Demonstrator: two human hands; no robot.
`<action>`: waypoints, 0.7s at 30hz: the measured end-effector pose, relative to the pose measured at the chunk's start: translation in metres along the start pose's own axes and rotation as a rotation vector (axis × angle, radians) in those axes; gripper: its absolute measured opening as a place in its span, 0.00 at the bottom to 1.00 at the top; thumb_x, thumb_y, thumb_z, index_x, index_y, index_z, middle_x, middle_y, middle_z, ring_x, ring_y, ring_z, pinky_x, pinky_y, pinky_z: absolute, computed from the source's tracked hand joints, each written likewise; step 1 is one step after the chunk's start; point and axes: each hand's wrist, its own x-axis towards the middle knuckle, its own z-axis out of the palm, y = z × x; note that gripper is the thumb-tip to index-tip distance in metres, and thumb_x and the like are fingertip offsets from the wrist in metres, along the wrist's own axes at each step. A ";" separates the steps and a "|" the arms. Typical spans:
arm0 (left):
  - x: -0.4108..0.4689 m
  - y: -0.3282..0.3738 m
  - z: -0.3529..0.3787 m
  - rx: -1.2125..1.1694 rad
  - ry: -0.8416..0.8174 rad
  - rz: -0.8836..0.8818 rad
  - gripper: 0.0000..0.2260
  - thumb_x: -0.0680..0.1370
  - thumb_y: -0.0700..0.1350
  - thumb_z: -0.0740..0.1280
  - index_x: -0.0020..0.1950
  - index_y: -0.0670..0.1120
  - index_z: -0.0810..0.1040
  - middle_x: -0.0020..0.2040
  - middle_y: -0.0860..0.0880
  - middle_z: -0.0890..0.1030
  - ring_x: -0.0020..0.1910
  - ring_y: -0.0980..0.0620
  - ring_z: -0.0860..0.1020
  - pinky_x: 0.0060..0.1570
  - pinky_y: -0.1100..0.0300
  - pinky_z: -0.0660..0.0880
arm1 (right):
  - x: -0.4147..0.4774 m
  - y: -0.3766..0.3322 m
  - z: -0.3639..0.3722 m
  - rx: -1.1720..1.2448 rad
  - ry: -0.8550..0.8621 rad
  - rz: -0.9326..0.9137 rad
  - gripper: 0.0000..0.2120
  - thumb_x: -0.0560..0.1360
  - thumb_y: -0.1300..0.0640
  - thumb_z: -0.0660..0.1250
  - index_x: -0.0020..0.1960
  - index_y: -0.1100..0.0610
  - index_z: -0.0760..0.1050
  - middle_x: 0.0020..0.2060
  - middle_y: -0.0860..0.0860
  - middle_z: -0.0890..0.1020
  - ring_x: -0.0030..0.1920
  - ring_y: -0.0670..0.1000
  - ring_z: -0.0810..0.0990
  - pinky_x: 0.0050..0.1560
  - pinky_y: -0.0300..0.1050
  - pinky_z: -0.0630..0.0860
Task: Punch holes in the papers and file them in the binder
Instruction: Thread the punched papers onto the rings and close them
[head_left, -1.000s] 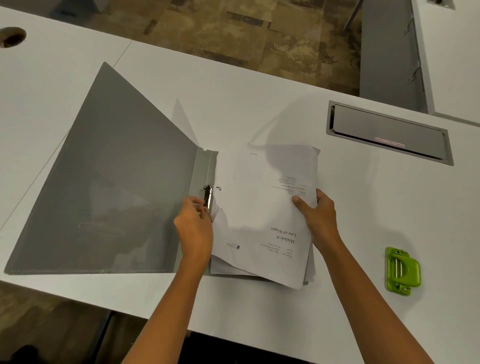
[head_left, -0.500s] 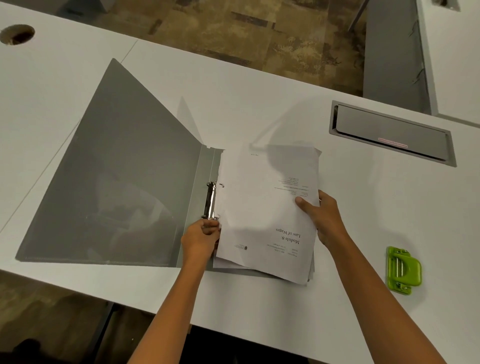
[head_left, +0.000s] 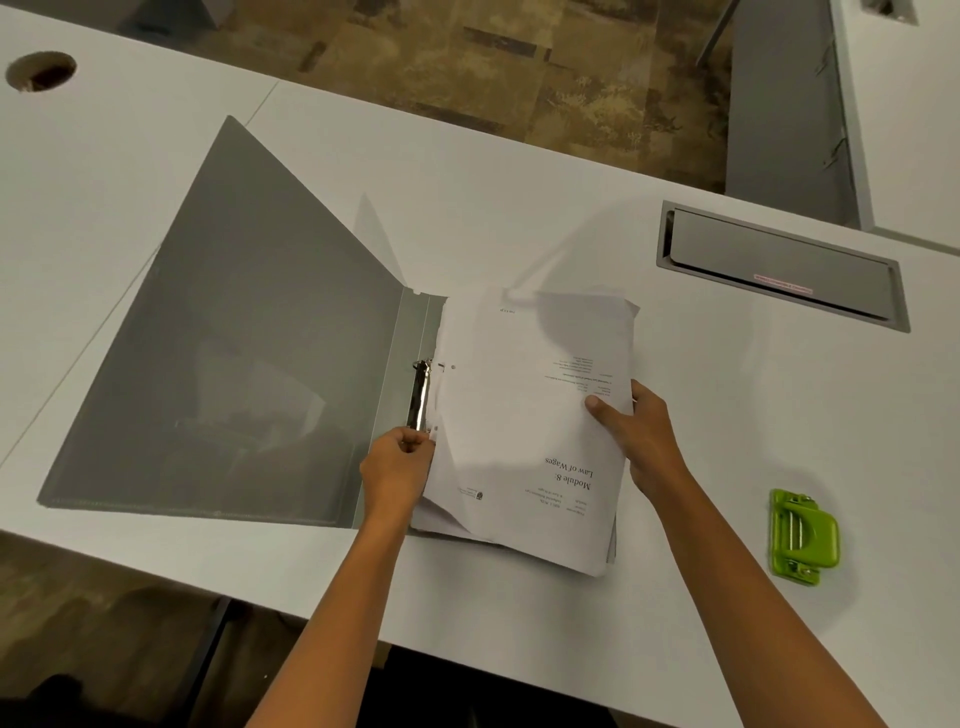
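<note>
A grey binder (head_left: 249, 374) lies open on the white table, its front cover spread flat to the left. A stack of white printed papers (head_left: 524, 415) rests on the binder's right half, with punched holes along its left edge beside the metal ring mechanism (head_left: 420, 397). My left hand (head_left: 397, 467) is closed at the near end of the ring mechanism, pinching there at the papers' left edge. My right hand (head_left: 641, 439) grips the right edge of the stack, thumb on top. A green hole punch (head_left: 802, 538) sits on the table to the right, apart from both hands.
A grey recessed cable hatch (head_left: 784, 265) is set into the table at the back right. A round cable hole (head_left: 40, 71) lies at the far left. The table's front edge runs just below the binder. A second white desk (head_left: 904, 114) stands at the right rear.
My left hand has slid from the middle of the ring mechanism down to its near end. The papers' left edge has moved closer to the rings. My right hand stays on the stack.
</note>
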 end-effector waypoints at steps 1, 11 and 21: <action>0.001 -0.001 0.001 0.007 0.000 -0.008 0.04 0.78 0.45 0.64 0.47 0.45 0.77 0.44 0.49 0.78 0.44 0.51 0.75 0.43 0.59 0.69 | 0.000 0.000 0.001 -0.009 -0.002 -0.004 0.18 0.74 0.58 0.71 0.62 0.56 0.74 0.55 0.52 0.81 0.51 0.54 0.82 0.48 0.49 0.80; 0.000 -0.005 0.010 -0.165 0.125 -0.039 0.07 0.76 0.45 0.68 0.52 0.44 0.80 0.44 0.50 0.78 0.44 0.50 0.77 0.50 0.56 0.76 | -0.006 0.003 0.004 -0.087 0.031 -0.044 0.19 0.74 0.57 0.70 0.64 0.54 0.72 0.56 0.52 0.80 0.52 0.57 0.81 0.53 0.58 0.80; -0.004 -0.008 0.016 -0.273 0.202 -0.052 0.07 0.76 0.43 0.67 0.53 0.44 0.81 0.46 0.50 0.78 0.45 0.50 0.76 0.53 0.53 0.77 | -0.007 0.001 0.006 -0.113 0.035 -0.044 0.19 0.74 0.56 0.70 0.63 0.53 0.71 0.57 0.52 0.79 0.52 0.57 0.80 0.54 0.60 0.79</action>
